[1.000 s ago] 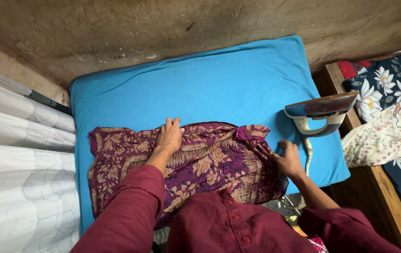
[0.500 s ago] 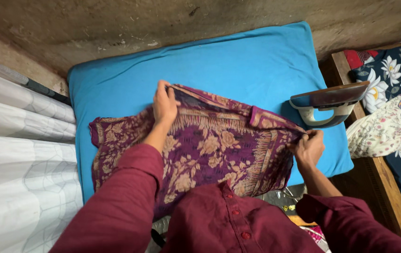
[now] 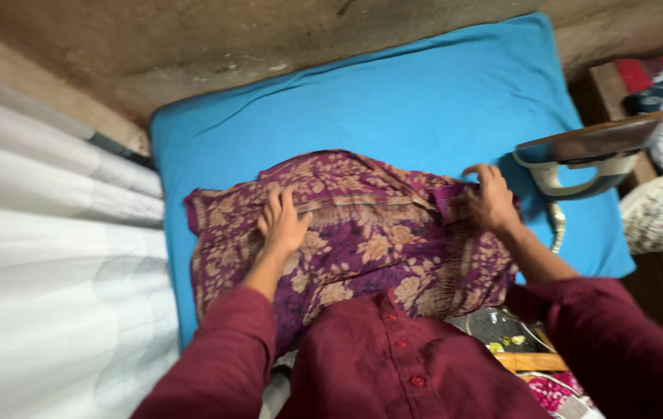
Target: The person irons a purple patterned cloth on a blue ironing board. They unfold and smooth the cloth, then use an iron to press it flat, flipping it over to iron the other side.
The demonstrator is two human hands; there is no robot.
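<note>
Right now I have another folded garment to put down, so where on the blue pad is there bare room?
The far half of the blue pad, between the wall and the purple patterned cloth, is bare. A thin strip runs along the left edge. The right side is crowded: the iron stands there, beside the right hand.

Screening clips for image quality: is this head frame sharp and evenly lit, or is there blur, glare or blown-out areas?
Head view: motion blur softens everything, so the cloth pattern and both hands, left and right, look smeared. The white curtain at the left edge is nearly washed out. The blue pad is evenly lit with no hard shadows. The iron soleplate shows a dull sheen, no strong glare.
</note>
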